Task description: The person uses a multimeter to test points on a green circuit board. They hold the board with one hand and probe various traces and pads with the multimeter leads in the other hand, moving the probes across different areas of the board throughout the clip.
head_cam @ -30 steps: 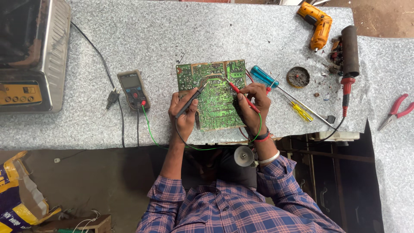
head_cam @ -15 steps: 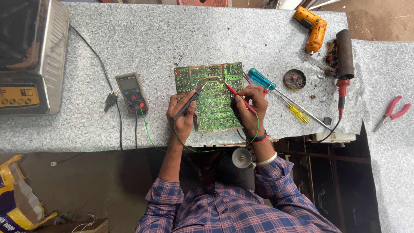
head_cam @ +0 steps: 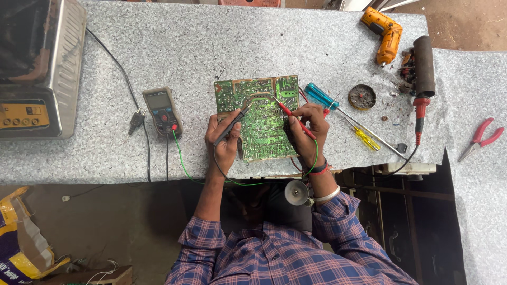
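A green circuit board (head_cam: pixel 260 117) lies solder-side up near the front edge of a grey speckled desk (head_cam: pixel 264 42), between a person's two hands. The left hand (head_cam: pixel 224 141) has its grip closed around a black test probe (head_cam: pixel 232 123), its tip resting on the board's left half. The right hand (head_cam: pixel 306 132) pinches a red test probe (head_cam: pixel 291 114), angled down onto the board's middle. Green and black leads run from the probes to a multimeter (head_cam: pixel 162 111) lying well to the left of the board. Just right of the board lie a blue-handled screwdriver (head_cam: pixel 322 96) and a yellow-handled screwdriver (head_cam: pixel 365 138); farther off are an orange drill (head_cam: pixel 388 36) and red pliers (head_cam: pixel 483 138).
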Action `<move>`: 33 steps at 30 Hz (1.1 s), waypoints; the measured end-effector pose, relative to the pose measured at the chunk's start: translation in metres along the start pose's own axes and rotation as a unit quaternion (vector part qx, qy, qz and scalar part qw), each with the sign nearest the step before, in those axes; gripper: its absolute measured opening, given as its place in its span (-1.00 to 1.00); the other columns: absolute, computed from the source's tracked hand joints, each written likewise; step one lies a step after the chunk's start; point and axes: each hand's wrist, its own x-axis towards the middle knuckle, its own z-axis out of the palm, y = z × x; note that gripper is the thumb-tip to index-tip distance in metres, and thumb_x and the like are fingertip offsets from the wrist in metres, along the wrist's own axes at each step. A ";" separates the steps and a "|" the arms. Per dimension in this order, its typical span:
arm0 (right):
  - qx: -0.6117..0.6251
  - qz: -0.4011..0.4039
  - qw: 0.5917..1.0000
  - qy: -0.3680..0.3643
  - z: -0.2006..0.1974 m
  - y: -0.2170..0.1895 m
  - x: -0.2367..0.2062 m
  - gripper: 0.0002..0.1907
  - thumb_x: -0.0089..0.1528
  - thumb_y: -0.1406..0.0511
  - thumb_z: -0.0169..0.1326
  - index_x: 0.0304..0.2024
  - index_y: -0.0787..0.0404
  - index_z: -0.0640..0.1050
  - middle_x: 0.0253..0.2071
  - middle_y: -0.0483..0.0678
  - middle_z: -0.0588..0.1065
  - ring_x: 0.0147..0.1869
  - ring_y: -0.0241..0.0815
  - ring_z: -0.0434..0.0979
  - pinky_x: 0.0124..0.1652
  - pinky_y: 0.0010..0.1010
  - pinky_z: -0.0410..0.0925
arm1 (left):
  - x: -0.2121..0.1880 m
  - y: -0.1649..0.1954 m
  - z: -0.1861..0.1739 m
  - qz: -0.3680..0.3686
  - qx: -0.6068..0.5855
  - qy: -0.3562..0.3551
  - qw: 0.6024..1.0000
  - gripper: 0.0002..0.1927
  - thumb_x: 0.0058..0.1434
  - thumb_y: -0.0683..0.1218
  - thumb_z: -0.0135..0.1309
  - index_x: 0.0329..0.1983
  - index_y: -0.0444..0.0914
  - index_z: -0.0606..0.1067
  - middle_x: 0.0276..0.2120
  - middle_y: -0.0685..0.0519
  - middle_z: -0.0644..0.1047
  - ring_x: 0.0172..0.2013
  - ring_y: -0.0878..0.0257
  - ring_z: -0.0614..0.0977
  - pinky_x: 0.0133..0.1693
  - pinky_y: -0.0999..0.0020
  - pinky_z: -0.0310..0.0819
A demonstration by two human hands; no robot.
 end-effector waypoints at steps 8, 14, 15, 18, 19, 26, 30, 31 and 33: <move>0.006 0.007 1.000 0.002 -0.002 0.000 -0.001 -0.89 0.21 0.42 0.23 -0.22 0.27 0.56 -0.19 -0.07 0.48 -0.13 -0.26 0.41 -0.09 -0.45 0.31 | -0.001 0.003 0.001 -0.009 0.009 0.000 1.000 -0.68 0.42 -0.04 0.15 0.19 -0.20 0.58 -0.26 0.10 0.39 -0.41 0.41 0.42 -0.40 0.44 0.35; 0.007 0.010 1.000 0.004 -0.002 0.001 -0.001 -0.89 0.21 0.42 0.23 -0.22 0.27 0.56 -0.18 -0.07 0.48 -0.12 -0.26 0.42 -0.08 -0.45 0.31 | 0.000 0.004 0.001 -0.002 0.008 0.000 1.000 -0.69 0.42 -0.05 0.14 0.19 -0.19 0.58 -0.25 0.11 0.40 -0.40 0.42 0.43 -0.41 0.45 0.36; 0.007 0.012 1.000 0.004 -0.002 0.001 -0.002 -0.89 0.21 0.42 0.23 -0.22 0.27 0.56 -0.18 -0.07 0.48 -0.12 -0.26 0.42 -0.08 -0.45 0.31 | -0.001 0.004 0.002 -0.002 0.008 0.001 1.000 -0.69 0.42 -0.05 0.14 0.19 -0.19 0.58 -0.24 0.11 0.40 -0.40 0.42 0.43 -0.41 0.46 0.36; 0.006 0.009 1.000 0.002 -0.002 0.001 -0.002 -0.89 0.21 0.42 0.22 -0.22 0.27 0.57 -0.18 -0.06 0.48 -0.10 -0.25 0.42 -0.06 -0.44 0.31 | -0.001 0.003 0.002 -0.006 0.008 0.002 1.000 -0.69 0.42 -0.05 0.14 0.18 -0.19 0.58 -0.25 0.11 0.40 -0.41 0.43 0.43 -0.42 0.47 0.36; 0.007 0.011 1.000 0.003 -0.001 0.000 -0.002 -0.89 0.21 0.42 0.22 -0.22 0.27 0.57 -0.18 -0.06 0.48 -0.10 -0.25 0.42 -0.06 -0.44 0.31 | -0.001 0.003 0.002 -0.009 0.008 0.001 1.000 -0.69 0.42 -0.05 0.14 0.18 -0.19 0.58 -0.25 0.11 0.39 -0.41 0.44 0.43 -0.43 0.47 0.35; 0.013 0.018 1.000 0.002 -0.002 -0.001 -0.001 -0.90 0.21 0.43 0.22 -0.22 0.27 0.56 -0.18 -0.07 0.48 -0.10 -0.25 0.41 -0.06 -0.44 0.30 | -0.001 0.002 0.002 -0.012 0.006 -0.001 1.000 -0.68 0.42 -0.04 0.14 0.19 -0.19 0.58 -0.26 0.12 0.38 -0.41 0.44 0.42 -0.44 0.47 0.35; 0.011 0.025 1.000 0.002 -0.002 0.000 -0.001 -0.90 0.21 0.43 0.22 -0.23 0.27 0.56 -0.19 -0.08 0.48 -0.12 -0.25 0.41 -0.07 -0.44 0.30 | 0.000 0.003 0.002 -0.014 0.005 -0.001 1.000 -0.68 0.42 -0.04 0.14 0.19 -0.19 0.58 -0.26 0.12 0.37 -0.41 0.44 0.41 -0.44 0.46 0.34; 0.011 0.024 1.000 0.003 -0.002 0.000 -0.001 -0.90 0.21 0.43 0.22 -0.23 0.27 0.56 -0.19 -0.08 0.48 -0.12 -0.25 0.41 -0.07 -0.44 0.30 | 0.000 0.003 0.002 -0.018 0.001 -0.003 1.000 -0.68 0.42 -0.04 0.13 0.19 -0.19 0.58 -0.27 0.12 0.37 -0.41 0.44 0.40 -0.44 0.46 0.34; 0.010 0.021 1.000 0.004 -0.002 0.001 -0.002 -0.89 0.21 0.43 0.22 -0.23 0.27 0.56 -0.19 -0.08 0.48 -0.11 -0.26 0.41 -0.07 -0.44 0.30 | 0.000 0.004 0.001 -0.019 0.004 -0.003 1.000 -0.68 0.41 -0.04 0.14 0.19 -0.19 0.58 -0.26 0.12 0.38 -0.42 0.44 0.41 -0.45 0.46 0.34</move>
